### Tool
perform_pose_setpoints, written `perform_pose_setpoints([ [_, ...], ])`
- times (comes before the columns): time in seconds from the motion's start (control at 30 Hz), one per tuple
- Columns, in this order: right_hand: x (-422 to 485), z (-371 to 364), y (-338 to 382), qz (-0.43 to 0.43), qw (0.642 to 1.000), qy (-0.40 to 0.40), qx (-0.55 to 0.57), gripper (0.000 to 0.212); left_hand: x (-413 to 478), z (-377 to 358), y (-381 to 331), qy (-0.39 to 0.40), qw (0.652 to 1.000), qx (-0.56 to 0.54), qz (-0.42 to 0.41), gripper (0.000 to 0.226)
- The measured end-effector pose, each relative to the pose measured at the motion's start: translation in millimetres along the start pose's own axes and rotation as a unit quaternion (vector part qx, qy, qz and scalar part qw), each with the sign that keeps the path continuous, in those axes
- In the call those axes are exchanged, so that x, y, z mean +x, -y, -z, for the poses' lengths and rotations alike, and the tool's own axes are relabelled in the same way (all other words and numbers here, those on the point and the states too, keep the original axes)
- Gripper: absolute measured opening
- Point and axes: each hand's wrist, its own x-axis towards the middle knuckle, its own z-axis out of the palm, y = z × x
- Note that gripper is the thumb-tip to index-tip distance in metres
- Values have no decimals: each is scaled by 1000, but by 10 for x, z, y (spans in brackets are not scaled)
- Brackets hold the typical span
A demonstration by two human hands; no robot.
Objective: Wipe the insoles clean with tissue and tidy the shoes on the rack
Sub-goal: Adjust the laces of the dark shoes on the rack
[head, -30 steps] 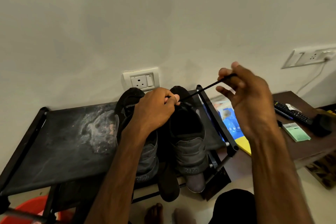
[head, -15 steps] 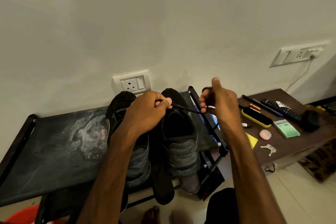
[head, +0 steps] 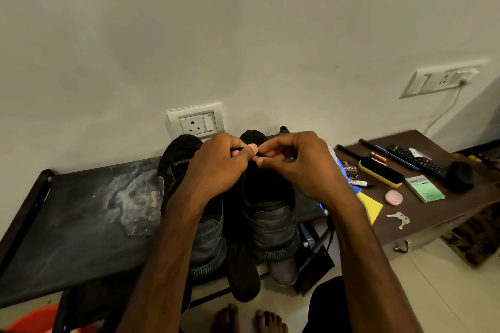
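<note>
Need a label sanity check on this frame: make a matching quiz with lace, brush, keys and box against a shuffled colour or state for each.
Things:
1 lace
2 brush
3 keys
4 box

Colour or state:
A green
B silver
C yellow back, black bristles
D pinched by left hand and right hand

Pairs: 1-D, 2-C, 3-B, 4-A
</note>
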Motion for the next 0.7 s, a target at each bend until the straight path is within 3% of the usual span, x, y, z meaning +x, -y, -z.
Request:
perform_pose_setpoints([
  [0.4,11,34,-53,13,998,-44,46,9,-50,54,-84,-3,995,-86,42,19],
  [0.57,20,33,-197,-43,993,-67,92,9,-99,128,-76,-38,985,-155,72,14],
  [0.7,-20,104,-308,-89,988,-56,116,6,-102,166,-62,-42,984,-141,98,13],
])
